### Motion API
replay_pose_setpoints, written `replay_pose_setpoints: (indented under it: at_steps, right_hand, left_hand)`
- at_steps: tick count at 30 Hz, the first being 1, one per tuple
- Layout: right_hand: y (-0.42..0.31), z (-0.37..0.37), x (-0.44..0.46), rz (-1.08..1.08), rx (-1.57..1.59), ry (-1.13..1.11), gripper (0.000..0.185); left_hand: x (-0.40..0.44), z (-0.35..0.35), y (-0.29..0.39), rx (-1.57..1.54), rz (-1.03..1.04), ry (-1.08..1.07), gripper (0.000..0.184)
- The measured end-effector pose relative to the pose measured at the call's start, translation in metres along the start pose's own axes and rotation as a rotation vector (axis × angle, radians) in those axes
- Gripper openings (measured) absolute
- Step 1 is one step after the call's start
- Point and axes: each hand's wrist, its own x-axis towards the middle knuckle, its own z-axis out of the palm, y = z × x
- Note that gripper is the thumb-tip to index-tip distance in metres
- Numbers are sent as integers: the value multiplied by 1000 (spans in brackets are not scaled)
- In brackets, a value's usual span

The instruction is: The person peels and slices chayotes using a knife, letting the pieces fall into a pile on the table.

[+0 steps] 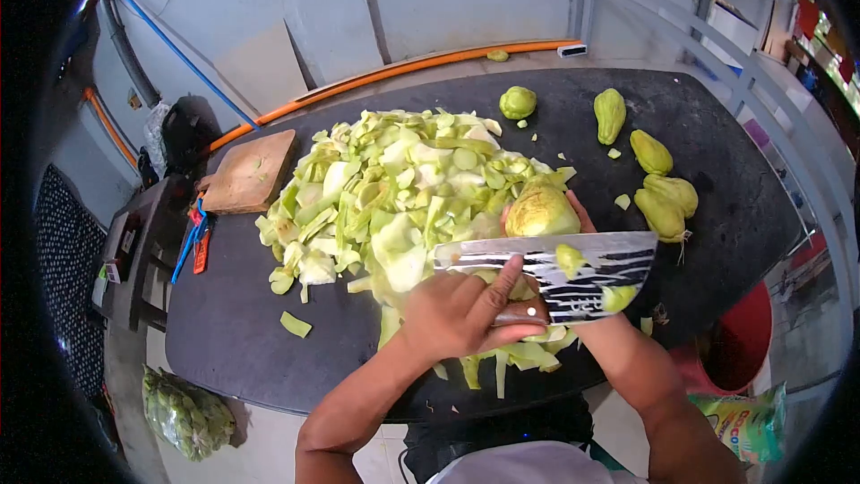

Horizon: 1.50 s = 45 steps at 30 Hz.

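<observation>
My left hand [461, 305] is closed around the brown handle [521, 313] of a broad cleaver [591, 273], index finger stretched against the blade. The blade lies sideways, pointing right, with bits of green peel stuck to its dark, streaked face. Just beyond its upper edge is a partly peeled, yellowish chayote [542, 209], held in my right hand [582, 211]. Most of that hand is hidden behind the blade; fingertips show on both sides of the chayote. A large heap of pale green peels and slices [394, 179] spreads over the dark table [242, 332] around both hands.
Several whole chayotes [652, 152] lie at the table's right and back. A wooden board [251, 172] rests at the left edge near an orange-handled tool [202, 251]. A red bucket [748, 341] stands below right, and a bag of greens [186, 412] is on the floor left.
</observation>
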Motion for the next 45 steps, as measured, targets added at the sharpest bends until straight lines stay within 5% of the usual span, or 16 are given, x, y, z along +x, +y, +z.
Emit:
replay_pose_setpoints:
  at_steps: [23, 26, 30, 33, 37, 39, 42, 45]
  right_hand:
    - [7, -7, 6, -16, 11, 0, 60]
    - [13, 7, 6, -267, -155, 137, 55]
    - [5, 17, 1, -153, -196, -86, 51]
    - [5, 25, 2, -200, -241, 129, 50]
    - [-5, -19, 9, -171, -134, 48, 55]
    - [3, -11, 4, -303, -427, 211, 56]
    - [9, -8, 6, -309, -428, 217, 54]
    - [6, 3, 5, -83, -177, -2, 55]
  left_hand:
    - [-10, -6, -28, 53, 4, 17, 90]
    - [-21, -13, -46, 40, -95, -17, 81]
    - [-50, -12, -82, 9, -458, 17, 70]
    - [-38, -4, -64, -174, -469, 58, 67]
    - [-11, 1, -23, -137, -173, -20, 78]
    - [0, -5, -9, -110, -75, -19, 81]
    - [3, -6, -5, -133, -22, 4, 83]
    - [5, -10, -2, -137, -3, -9, 85]
